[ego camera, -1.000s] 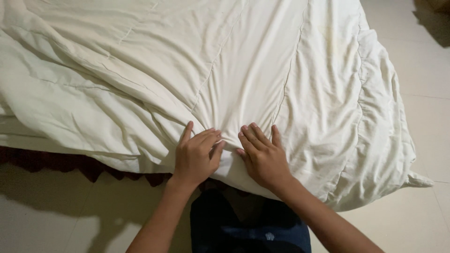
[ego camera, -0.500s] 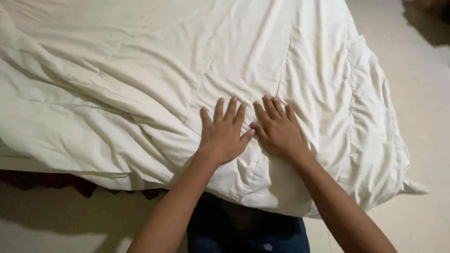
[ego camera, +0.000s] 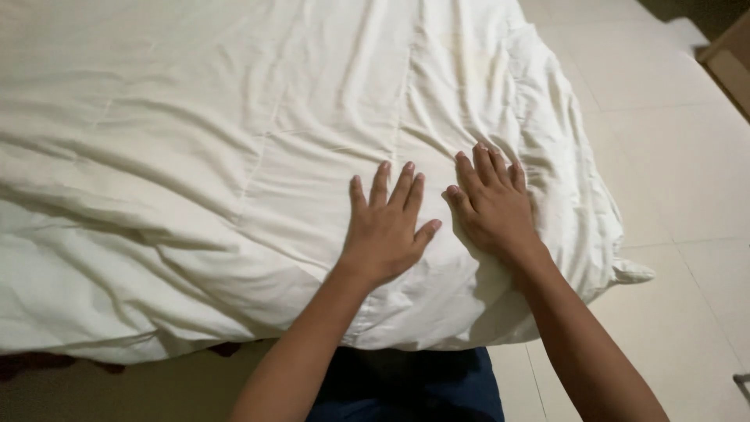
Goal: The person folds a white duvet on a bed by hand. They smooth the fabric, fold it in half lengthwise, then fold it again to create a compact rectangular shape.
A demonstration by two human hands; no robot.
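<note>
A cream quilted duvet [ego camera: 234,156] covers the bed and fills most of the head view, with creases running across it. My left hand [ego camera: 387,227] lies flat on the duvet near its front edge, palm down, fingers spread. My right hand [ego camera: 492,205] rests flat just to the right of it, also palm down, close to the duvet's right side. Neither hand holds anything. The thumbs nearly touch.
The duvet's corner [ego camera: 631,271] hangs over the pale tiled floor [ego camera: 672,156] on the right. A dark red bed base [ego camera: 47,364] shows under the front edge at the left. A wooden piece of furniture [ego camera: 730,62] stands at the top right. My dark blue trousers [ego camera: 406,387] are below.
Both hands have slid forward over the duvet, away from the front edge. Fingers that pinched the fabric have spread flat, and the creases near them have lessened.
</note>
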